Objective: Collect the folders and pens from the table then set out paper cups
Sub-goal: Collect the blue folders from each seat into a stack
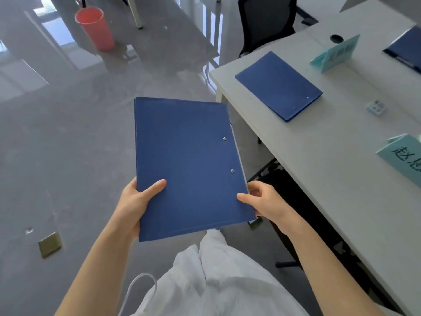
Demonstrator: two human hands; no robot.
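Blue card, matt: held folder (191, 167), centre of the frame, out over the floor and clear of the bench (319, 144). It looks thicker than one cover, perhaps a stack; you cannot count the layers.

Grip, left hand (134, 201): closed on the folder's lower left edge, thumb on top, fingers hidden beneath.

Grip, right hand (266, 201): closed on the lower right edge, thumb tip on the cover.

Second folder (279, 85): flat on the bench, right of centre, near the bench's left corner.

Third folder (407, 49): upper right, cut by the frame.

Name cards (337, 53), teal: two, standing further in on the bench.

Pens, paper cups: none visible.

Step in hand: collecting folders, likely partway. Next move probably calls for freeing your right hand and reaching up and right to the second folder.

Room: open floor at left; red bin (95, 28) upper left, well apart; chair (266, 21) behind the bench corner. Mind the bench edge just right of the held folder.
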